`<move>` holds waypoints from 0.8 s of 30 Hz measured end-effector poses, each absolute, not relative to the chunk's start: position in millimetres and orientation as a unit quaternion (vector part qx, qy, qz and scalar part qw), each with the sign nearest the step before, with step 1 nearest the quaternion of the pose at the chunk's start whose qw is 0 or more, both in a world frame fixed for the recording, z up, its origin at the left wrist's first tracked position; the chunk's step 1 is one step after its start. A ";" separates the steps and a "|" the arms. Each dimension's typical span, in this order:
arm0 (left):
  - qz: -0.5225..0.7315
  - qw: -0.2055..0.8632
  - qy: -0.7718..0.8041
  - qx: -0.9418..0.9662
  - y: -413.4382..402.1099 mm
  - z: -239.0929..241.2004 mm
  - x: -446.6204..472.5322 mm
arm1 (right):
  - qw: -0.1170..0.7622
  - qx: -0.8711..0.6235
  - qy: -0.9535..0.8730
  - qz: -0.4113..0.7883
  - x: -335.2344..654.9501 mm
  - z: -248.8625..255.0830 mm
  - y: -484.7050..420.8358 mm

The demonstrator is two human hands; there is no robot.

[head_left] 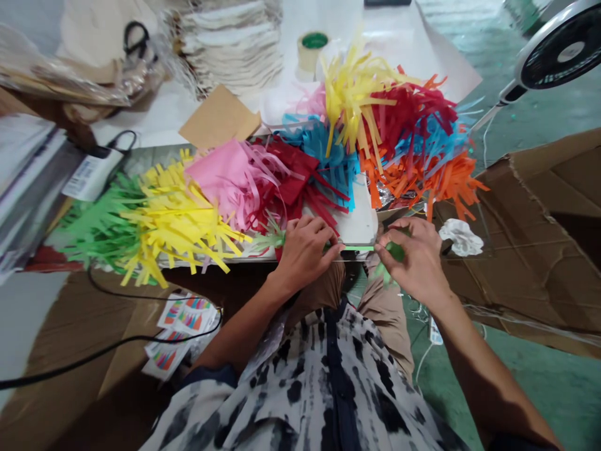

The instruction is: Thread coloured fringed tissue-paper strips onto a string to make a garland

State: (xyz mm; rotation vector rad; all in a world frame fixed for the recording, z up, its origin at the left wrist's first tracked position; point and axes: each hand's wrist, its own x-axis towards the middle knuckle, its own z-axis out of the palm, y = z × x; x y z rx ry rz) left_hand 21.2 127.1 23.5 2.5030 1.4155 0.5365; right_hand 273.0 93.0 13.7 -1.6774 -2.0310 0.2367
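Note:
Between my two hands stretches a narrow, twisted piece of green tissue paper (359, 248), at the table's front edge. My left hand (307, 247) is closed on one end, with pale green fringe (269, 237) sticking out beside its knuckles. Fingers of my right hand (413, 254) pinch the other end, and more green fringe hangs below them. Left of my hands lie fringed tissue bundles in green (101, 219), yellow (176, 216), pink (235, 178) and red (293, 178). Farther back is a heap of yellow (354, 94), red (408, 109), blue and orange (451, 181) fringe.
A tape roll (312, 50), a stack of whitish strips (230, 47) and black-handled scissors (136, 41) lie at the back. A fan (563, 50) stands at right, above cardboard boxes (544, 232). Crumpled white paper (462, 237) is near my right hand. A black cable (117, 341) crosses lower left.

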 end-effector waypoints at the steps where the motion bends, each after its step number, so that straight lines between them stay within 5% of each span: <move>1: 0.184 0.105 0.488 0.847 126.7 23.4 21.1 | 0.244 -0.618 -0.744 0.071 271.3 12.6 92.5; 19: 0.294 -0.015 0.383 0.876 82.8 -3.1 25.5 | 0.248 -0.507 -0.811 -0.156 239.0 1.3 52.4; 24: 0.322 0.047 0.403 0.855 72.1 5.4 27.8 | 0.245 -0.481 -0.826 -0.163 235.1 12.5 50.4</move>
